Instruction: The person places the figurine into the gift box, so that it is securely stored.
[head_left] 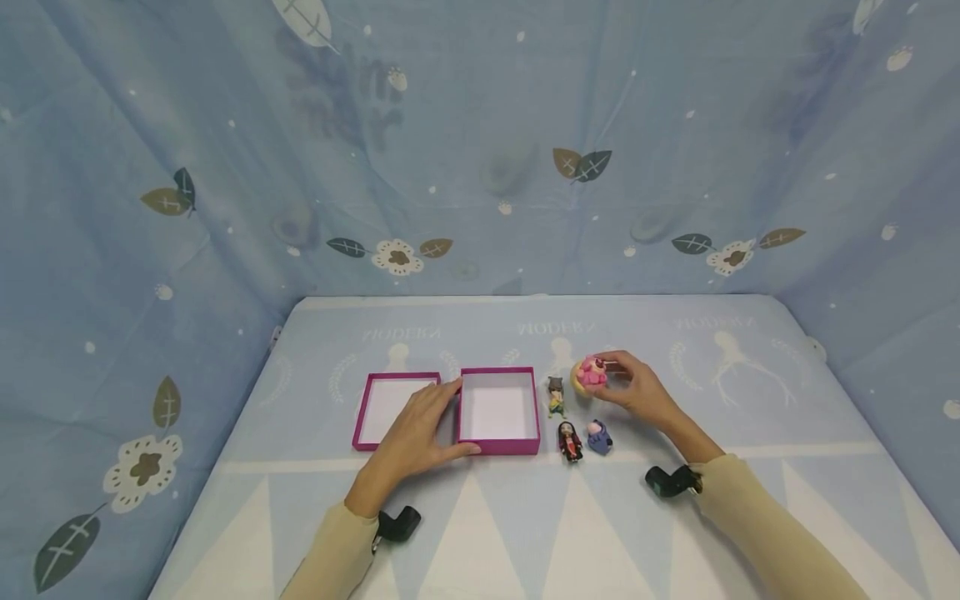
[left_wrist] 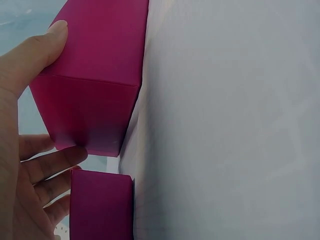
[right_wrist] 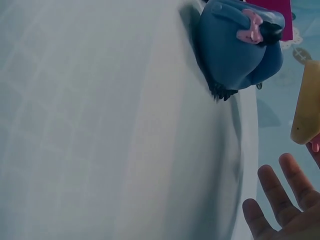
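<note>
My left hand [head_left: 416, 429] holds the near-left corner of an open magenta box [head_left: 498, 447] with a white inside. In the left wrist view its thumb lies on the box's front wall, and its fingers reach along the side wall. Just left of it sits a shallower magenta tray, perhaps the lid [head_left: 365, 447]. With thumb and fingers my right hand [head_left: 637, 390] pinches a pink figurine [head_left: 592, 372] with a yellow back or base [right_wrist: 306, 110]. Close by are a grey-capped figurine [head_left: 555, 397], a long-haired doll figurine [head_left: 569, 442] and a blue donkey-like figurine [head_left: 599, 437].
Both box parts and the figurines are on a pale patterned tablecloth [head_left: 480, 533]. A blue curtain [head_left: 480, 167] with leaves and flowers hangs behind the table and along its sides. Black wrist cameras [head_left: 400, 523] jut out below each hand.
</note>
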